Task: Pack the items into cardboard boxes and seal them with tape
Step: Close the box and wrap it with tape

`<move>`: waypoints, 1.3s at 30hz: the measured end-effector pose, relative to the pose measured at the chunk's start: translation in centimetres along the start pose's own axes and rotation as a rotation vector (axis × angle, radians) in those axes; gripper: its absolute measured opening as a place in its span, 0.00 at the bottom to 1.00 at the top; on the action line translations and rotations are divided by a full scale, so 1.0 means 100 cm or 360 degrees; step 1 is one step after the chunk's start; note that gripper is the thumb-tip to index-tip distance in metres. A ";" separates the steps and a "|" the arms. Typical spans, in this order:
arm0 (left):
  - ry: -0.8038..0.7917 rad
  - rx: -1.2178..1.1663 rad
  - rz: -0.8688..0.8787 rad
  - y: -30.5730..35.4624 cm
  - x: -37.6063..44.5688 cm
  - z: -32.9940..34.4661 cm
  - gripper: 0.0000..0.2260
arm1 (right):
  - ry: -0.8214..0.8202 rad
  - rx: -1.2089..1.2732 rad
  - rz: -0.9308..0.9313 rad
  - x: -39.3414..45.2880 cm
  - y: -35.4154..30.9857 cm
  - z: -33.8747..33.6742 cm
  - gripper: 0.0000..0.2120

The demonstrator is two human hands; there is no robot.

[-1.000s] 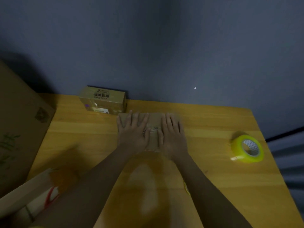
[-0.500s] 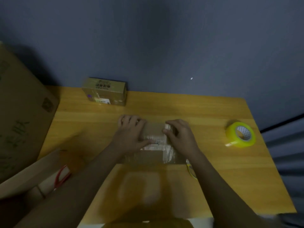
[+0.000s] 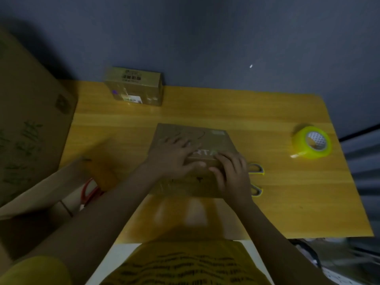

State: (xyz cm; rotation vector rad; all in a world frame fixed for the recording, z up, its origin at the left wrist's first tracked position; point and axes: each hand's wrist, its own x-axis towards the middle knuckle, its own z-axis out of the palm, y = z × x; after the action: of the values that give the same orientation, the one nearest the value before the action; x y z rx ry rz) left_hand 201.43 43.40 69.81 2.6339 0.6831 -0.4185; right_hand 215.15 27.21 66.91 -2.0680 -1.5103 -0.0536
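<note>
A flat brown cardboard box [image 3: 218, 140] with printed letters lies in the middle of the wooden table [image 3: 287, 192]. My left hand [image 3: 174, 153] lies flat on its top with fingers spread. My right hand [image 3: 232, 173] presses on the box's near right edge, fingers bent over it. A roll of yellow-green tape [image 3: 312, 145] sits at the table's right. Yellow-handled scissors [image 3: 256, 179] lie just right of the box, partly hidden by my right hand.
A small taped box [image 3: 133, 88] with labels stands at the table's back edge against the grey wall. A large cardboard carton [image 3: 26, 124] stands to the left, with an open box [image 3: 61, 188] holding something red below it.
The box has been drawn nearer and turned, its printed face now up. My hands shifted from its far part to its near edge. The scissors have come into view.
</note>
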 end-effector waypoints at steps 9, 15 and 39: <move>-0.0346 -0.0125 -0.0455 0.002 0.035 0.006 0.34 | -0.0397 -0.0275 0.0116 0.000 -0.026 -0.022 0.21; 0.0056 -0.0004 -0.0479 0.012 0.017 0.047 0.27 | -0.0866 -0.0481 0.0291 0.001 -0.023 0.015 0.27; 0.0591 0.0149 -0.0652 0.018 0.021 0.094 0.27 | -0.0624 -0.0356 0.0101 0.015 0.015 0.050 0.27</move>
State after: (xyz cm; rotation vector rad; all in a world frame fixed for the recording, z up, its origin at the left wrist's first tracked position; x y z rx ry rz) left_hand 202.38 38.68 61.23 2.6797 1.3627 -0.0649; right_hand 215.59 30.52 62.66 -2.4085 -1.7289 0.2308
